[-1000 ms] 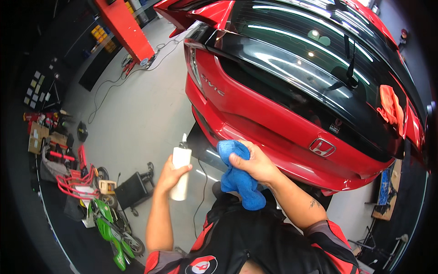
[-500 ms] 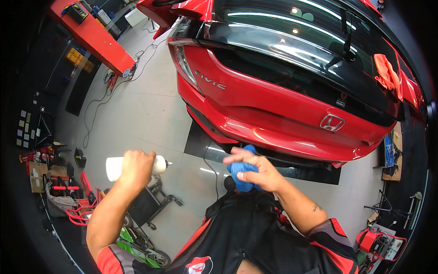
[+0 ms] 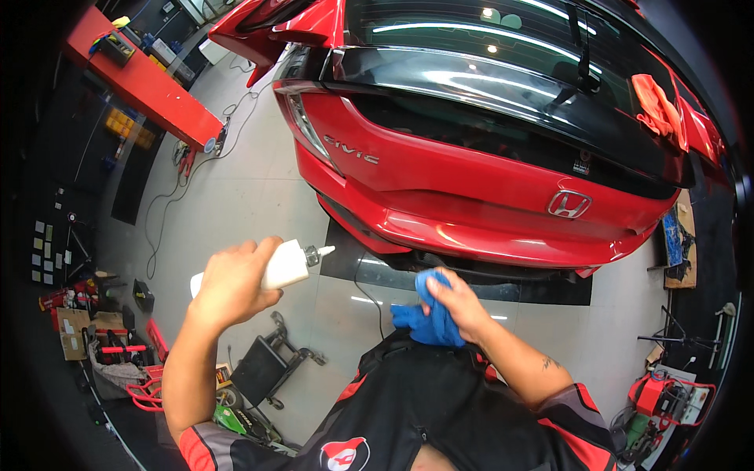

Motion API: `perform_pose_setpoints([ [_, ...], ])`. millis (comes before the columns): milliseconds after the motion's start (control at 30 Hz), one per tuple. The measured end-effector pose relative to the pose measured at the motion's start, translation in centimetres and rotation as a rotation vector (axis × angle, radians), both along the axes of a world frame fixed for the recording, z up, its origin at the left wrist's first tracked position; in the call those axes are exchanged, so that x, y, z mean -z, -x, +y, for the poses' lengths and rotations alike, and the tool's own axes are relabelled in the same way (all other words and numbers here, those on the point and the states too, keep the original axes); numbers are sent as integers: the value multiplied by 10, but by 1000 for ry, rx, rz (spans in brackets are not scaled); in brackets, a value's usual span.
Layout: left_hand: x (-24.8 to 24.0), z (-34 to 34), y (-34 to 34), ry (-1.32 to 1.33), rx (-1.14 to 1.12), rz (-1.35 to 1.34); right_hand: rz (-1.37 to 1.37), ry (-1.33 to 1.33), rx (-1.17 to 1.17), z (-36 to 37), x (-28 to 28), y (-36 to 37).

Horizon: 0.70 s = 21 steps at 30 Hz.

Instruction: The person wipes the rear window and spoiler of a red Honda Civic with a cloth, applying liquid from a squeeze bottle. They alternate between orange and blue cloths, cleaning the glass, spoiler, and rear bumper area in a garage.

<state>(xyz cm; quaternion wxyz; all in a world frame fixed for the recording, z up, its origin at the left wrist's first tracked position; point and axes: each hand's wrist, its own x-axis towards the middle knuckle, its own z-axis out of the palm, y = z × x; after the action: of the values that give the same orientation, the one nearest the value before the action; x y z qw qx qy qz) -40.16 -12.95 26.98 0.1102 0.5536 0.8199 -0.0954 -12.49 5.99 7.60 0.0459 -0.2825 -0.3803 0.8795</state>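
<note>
Here the glossy red car [image 3: 471, 157] runs out of view above, a black wheeled stand [image 3: 265, 367] below its left corner and a crumpled orange cloth [image 3: 657, 107] over its right side. Below the car's middle, the right hand [image 3: 459, 302] firmly pinches a soft, bunched blue cloth [image 3: 437, 327]; below its left corner, the left hand [image 3: 236, 284] wraps tightly round a smooth white bottle [image 3: 287, 264], hiding its middle.

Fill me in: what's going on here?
A person stands at the rear of a red car. Their left grip holds a white bottle, tipped over with its nozzle toward the right; their right grip holds a bunched blue cloth. Both look clear of the car. An orange cloth lies on the car's rear.
</note>
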Motion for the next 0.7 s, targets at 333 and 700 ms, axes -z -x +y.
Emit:
perform_pose_setpoints([
  [333, -48, 21, -38, -402, 193, 177, 380, 266, 75, 5, -65, 53],
  [700, -41, 21, -46, -413, 242, 192, 391, 268, 9, -7, -68, 56],
])
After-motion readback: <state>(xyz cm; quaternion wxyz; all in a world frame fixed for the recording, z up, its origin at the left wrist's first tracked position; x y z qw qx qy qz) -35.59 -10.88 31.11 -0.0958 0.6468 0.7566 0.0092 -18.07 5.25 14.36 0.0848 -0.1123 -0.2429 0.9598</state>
